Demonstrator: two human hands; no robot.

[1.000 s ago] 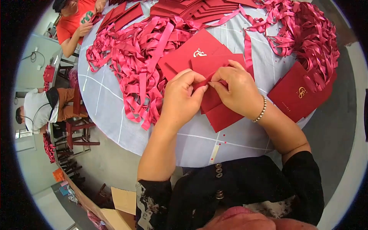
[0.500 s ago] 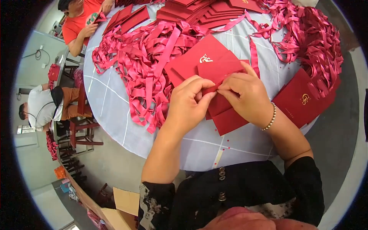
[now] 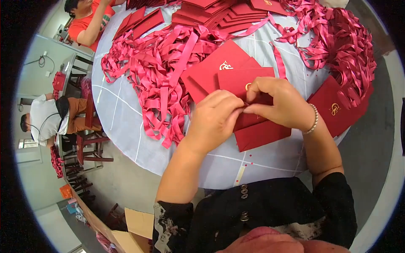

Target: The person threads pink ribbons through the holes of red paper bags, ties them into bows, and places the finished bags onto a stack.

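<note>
My left hand (image 3: 214, 122) is closed in a pinch at the edge of a red card envelope (image 3: 236, 78) with a gold logo. Against its fingertips, my right hand (image 3: 283, 103) pinches too, thumb and forefinger together, a beaded bracelet at the wrist. What lies right between the fingertips is small, dark red and mostly hidden. Under the hands, more red envelopes overlap: one with a gold logo (image 3: 211, 61) behind, and a plain red panel (image 3: 263, 135) in front. A heap of pink-red satin ribbons (image 3: 168, 71) lies left of them.
Stacks of red envelopes (image 3: 202, 14) stand at the table's far side. Ribbons (image 3: 350, 55) hang over an envelope pile (image 3: 331, 109) at right. Small red dots lie on the tablecloth (image 3: 223, 168). A person in orange-red (image 3: 86, 27) sits far left; a person in white (image 3: 44, 111) is farther off.
My right hand has shifted slightly right and down, its forefinger now curled into the pinch. Both hands' fingertips have lowered a little. The co-worker in orange-red has raised an arm.
</note>
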